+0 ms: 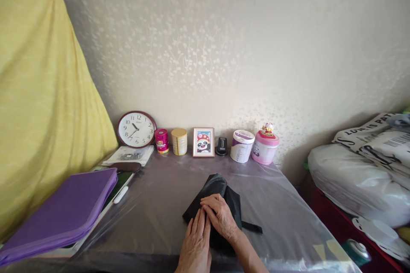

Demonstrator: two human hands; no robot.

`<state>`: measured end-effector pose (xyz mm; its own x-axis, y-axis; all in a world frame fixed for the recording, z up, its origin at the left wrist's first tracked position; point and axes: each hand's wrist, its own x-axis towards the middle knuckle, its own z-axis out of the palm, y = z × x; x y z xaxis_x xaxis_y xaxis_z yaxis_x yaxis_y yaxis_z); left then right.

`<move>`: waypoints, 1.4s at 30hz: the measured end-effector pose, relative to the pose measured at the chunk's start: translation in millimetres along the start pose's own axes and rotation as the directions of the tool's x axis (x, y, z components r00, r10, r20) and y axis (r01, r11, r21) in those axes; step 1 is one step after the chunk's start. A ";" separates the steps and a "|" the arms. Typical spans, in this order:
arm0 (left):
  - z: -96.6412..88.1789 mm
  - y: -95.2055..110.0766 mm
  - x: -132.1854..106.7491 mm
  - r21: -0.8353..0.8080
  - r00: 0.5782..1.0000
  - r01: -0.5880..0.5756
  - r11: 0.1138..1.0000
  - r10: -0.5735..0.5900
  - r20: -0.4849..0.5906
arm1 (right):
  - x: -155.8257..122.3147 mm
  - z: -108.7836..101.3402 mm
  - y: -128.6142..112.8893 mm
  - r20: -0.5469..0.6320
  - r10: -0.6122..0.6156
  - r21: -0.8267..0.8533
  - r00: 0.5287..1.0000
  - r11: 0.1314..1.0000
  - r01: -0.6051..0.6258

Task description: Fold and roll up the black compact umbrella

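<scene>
A black umbrella (215, 184), its fabric loosely folded into flaps, lies on the table in front of me. Its short black strap (252, 226) sticks out to the right. My left hand (196, 239) rests flat on the near part of the fabric, fingers stretched forward and side by side. Across it comes my right hand (221, 215), with bent fingers closed on the fabric close to the left fingertips. The two hands cover the middle of the umbrella, and what lies under the right fingers is hidden.
Along the wall stand a clock (137, 129), a pink tin (162, 141), a yellow-lidded canister (180, 141), a picture frame (203, 142), a white tub (242, 146) and a pink jar (265, 149). A purple folder (64, 213) lies left; plastic-wrapped bags (355, 183) sit right.
</scene>
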<state>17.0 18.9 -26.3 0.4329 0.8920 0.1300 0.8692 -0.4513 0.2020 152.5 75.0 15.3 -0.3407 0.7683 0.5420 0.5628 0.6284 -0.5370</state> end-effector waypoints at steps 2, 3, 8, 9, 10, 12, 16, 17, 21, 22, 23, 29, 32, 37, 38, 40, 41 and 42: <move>6.8 -3.7 -0.5 -0.034 1.000 -0.017 0.999 0.017 -0.008 | -1.3 0.7 11.1 -0.009 -0.041 -0.056 0.999 0.998 0.040; 8.6 -4.9 -0.3 -0.048 1.000 -0.018 0.999 0.017 -0.006 | 0.0 1.1 17.8 -0.012 -0.041 -0.090 0.999 0.995 0.040; -8.0 1.5 4.4 -0.067 0.992 0.071 0.995 -0.064 0.105 | 19.9 0.6 52.0 0.003 0.025 -0.210 1.000 0.977 -0.024; -15.2 4.6 5.5 -0.060 0.985 0.096 0.994 -0.086 0.149 | 24.8 0.2 58.5 0.003 0.043 -0.219 0.999 0.975 -0.041; -22.4 7.9 6.6 -0.057 0.976 0.114 0.992 -0.101 0.192 | 29.7 -0.4 65.0 0.002 0.060 -0.225 0.998 0.973 -0.058; -34.5 13.5 7.9 -0.050 0.965 0.151 0.987 -0.136 0.226 | 39.2 -1.9 77.0 -0.001 0.091 -0.230 0.996 0.969 -0.089; -43.0 17.3 7.9 -0.036 0.958 0.170 0.985 -0.157 0.239 | 50.7 -8.8 88.1 -0.054 0.211 -0.256 0.976 0.942 -0.218; -42.7 16.8 7.5 -0.033 0.957 0.175 0.984 -0.162 0.241 | 50.2 -11.0 86.0 -0.099 0.251 -0.271 0.963 0.924 -0.269; -39.7 14.0 5.7 -0.041 0.956 0.194 0.980 -0.179 0.232 | 33.0 -13.1 60.2 -0.188 0.183 -0.249 0.965 0.942 -0.227; -39.3 13.8 5.2 -0.042 0.956 0.196 0.980 -0.182 0.230 | 27.3 -11.1 52.8 -0.146 0.133 -0.216 0.980 0.963 -0.163; -39.2 13.9 4.7 -0.042 0.956 0.199 0.979 -0.185 0.228 | 22.4 -8.5 46.8 -0.085 0.085 -0.186 0.993 0.977 -0.100; -38.5 15.2 -1.1 -0.066 0.965 0.203 0.977 -0.189 0.180 | 17.6 -11.0 58.4 -0.259 0.244 -0.153 0.934 0.945 -0.289; -34.7 11.1 -3.7 -0.136 0.982 0.155 0.979 -0.138 0.127 | 3.9 -32.8 75.6 -0.402 0.472 -0.042 0.784 0.846 -0.531; -32.4 1.0 -4.0 -0.293 0.988 0.135 0.947 -0.108 0.106 | -46.5 -58.2 77.5 -0.348 0.739 0.156 0.576 0.652 -0.742; -33.4 -0.7 -3.8 -0.330 0.988 0.140 0.933 -0.110 0.107 | -54.0 -58.8 74.9 -0.305 0.777 0.219 0.551 0.620 -0.753; -36.2 -3.6 -3.3 -0.400 0.988 0.146 0.905 -0.114 0.104 | -62.3 -57.5 69.6 -0.233 0.825 0.334 0.515 0.565 -0.754; -37.6 -4.9 -3.0 -0.429 0.988 0.149 0.891 -0.117 0.102 | -63.4 -56.3 67.2 -0.211 0.839 0.376 0.502 0.544 -0.751; -38.9 -6.2 -2.7 -0.455 0.988 0.153 0.877 -0.120 0.103 | -62.9 -55.2 65.1 -0.197 0.848 0.402 0.492 0.527 -0.749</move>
<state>1.1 18.3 9.9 0.3480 0.9375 0.0047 0.7204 -0.2706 0.6385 252.1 60.9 -18.1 0.4585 0.8865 -0.0616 0.2493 -0.1948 -0.9486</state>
